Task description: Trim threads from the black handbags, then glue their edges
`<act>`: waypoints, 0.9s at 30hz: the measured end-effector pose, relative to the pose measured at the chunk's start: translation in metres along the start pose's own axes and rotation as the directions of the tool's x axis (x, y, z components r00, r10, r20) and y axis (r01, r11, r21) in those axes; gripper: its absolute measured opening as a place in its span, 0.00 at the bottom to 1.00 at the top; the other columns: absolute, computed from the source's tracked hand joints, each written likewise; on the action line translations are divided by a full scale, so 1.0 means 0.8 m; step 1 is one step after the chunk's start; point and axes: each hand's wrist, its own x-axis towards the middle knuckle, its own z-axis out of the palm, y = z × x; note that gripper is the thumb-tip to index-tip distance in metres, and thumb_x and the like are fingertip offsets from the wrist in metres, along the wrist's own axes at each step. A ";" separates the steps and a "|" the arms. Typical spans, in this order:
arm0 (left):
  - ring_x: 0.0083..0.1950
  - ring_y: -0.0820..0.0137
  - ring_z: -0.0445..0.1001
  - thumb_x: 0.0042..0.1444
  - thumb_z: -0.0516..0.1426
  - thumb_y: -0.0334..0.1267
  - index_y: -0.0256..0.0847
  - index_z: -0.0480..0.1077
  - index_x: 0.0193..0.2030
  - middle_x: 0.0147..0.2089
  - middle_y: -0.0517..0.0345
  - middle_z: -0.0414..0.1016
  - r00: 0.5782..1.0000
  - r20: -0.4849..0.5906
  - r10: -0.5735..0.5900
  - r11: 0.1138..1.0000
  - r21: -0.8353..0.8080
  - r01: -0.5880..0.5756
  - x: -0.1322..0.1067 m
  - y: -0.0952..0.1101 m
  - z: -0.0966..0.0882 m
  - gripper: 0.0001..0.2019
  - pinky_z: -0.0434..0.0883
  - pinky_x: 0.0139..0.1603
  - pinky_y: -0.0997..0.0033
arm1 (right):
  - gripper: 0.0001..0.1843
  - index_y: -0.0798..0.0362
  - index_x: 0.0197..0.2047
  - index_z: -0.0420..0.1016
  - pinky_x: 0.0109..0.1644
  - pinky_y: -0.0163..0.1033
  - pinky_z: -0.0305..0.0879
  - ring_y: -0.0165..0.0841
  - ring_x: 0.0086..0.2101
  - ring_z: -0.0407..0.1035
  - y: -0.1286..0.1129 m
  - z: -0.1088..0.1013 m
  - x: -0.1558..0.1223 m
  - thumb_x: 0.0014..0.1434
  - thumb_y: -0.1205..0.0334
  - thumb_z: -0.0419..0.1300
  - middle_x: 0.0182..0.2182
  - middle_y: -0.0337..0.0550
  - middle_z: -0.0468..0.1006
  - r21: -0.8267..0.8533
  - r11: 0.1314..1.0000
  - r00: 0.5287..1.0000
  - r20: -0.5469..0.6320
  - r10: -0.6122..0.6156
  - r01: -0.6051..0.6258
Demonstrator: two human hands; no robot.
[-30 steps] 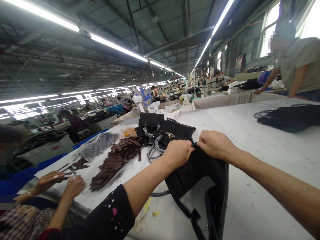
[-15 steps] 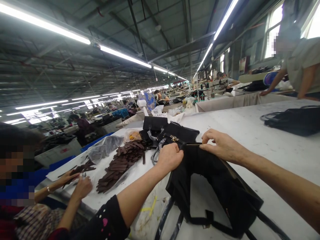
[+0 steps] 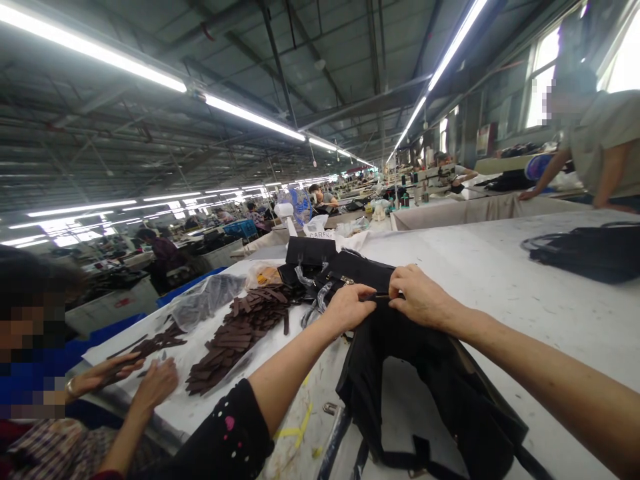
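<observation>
A black bag (image 3: 440, 380) with long straps lies bent in an arch on the white table in front of me. At its far edge my left hand (image 3: 351, 307) pinches the fabric, fingers closed. Close beside it, my right hand (image 3: 417, 293) grips the same edge between thumb and fingers. Just beyond both hands rests another black bag (image 3: 363, 268) with a gold-coloured clasp (image 3: 347, 281) and plastic-wrapped handles (image 3: 323, 297). The lower part of the held bag runs out at the bottom of the view.
Left of my arm lies a heap of dark brown strips (image 3: 235, 340), with clear plastic sheeting (image 3: 213, 300) behind. A co-worker's hands (image 3: 160, 383) handle strips at far left. A black bag pile (image 3: 590, 250) sits at right on the white table (image 3: 480, 260); another person (image 3: 610, 133) leans beyond.
My right hand has moved left along the bag's edge, so both hands are closer together. The co-worker's hands at left have shifted slightly.
</observation>
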 end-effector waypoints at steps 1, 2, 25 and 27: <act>0.41 0.67 0.77 0.51 0.56 0.35 0.40 0.79 0.49 0.41 0.57 0.82 1.000 0.001 -0.003 1.000 -0.008 0.003 0.002 -0.001 0.001 0.19 0.72 0.42 0.72 | 0.04 0.53 0.27 0.76 0.49 0.45 0.63 0.44 0.45 0.64 0.001 0.001 0.000 0.52 0.69 0.66 0.37 0.48 0.75 -0.004 1.000 1.000 -0.001 0.002 -0.002; 0.40 0.67 0.77 0.51 0.56 0.35 0.40 0.79 0.49 0.41 0.57 0.82 1.000 0.004 -0.004 1.000 -0.017 0.004 0.004 -0.003 0.003 0.19 0.71 0.42 0.72 | 0.04 0.53 0.27 0.77 0.49 0.45 0.63 0.44 0.45 0.64 0.001 0.001 0.001 0.52 0.69 0.66 0.37 0.48 0.75 -0.006 1.000 1.000 -0.002 0.002 -0.002; 0.36 0.68 0.76 0.51 0.57 0.38 0.41 0.81 0.40 0.36 0.59 0.82 1.000 -0.023 0.010 0.999 0.040 -0.009 0.007 -0.004 0.001 0.13 0.69 0.38 0.73 | 0.09 0.52 0.24 0.76 0.48 0.43 0.63 0.42 0.45 0.65 -0.010 -0.008 0.005 0.56 0.67 0.61 0.37 0.49 0.78 -0.095 0.995 1.000 -0.005 0.010 -0.011; 0.35 0.69 0.75 0.51 0.58 0.38 0.41 0.81 0.40 0.34 0.59 0.81 1.000 -0.019 0.008 0.999 0.050 -0.007 0.008 -0.003 0.001 0.13 0.68 0.36 0.73 | 0.09 0.52 0.24 0.75 0.47 0.43 0.63 0.43 0.45 0.65 -0.011 -0.008 0.005 0.56 0.67 0.61 0.36 0.49 0.78 -0.103 0.994 1.000 -0.004 0.023 -0.023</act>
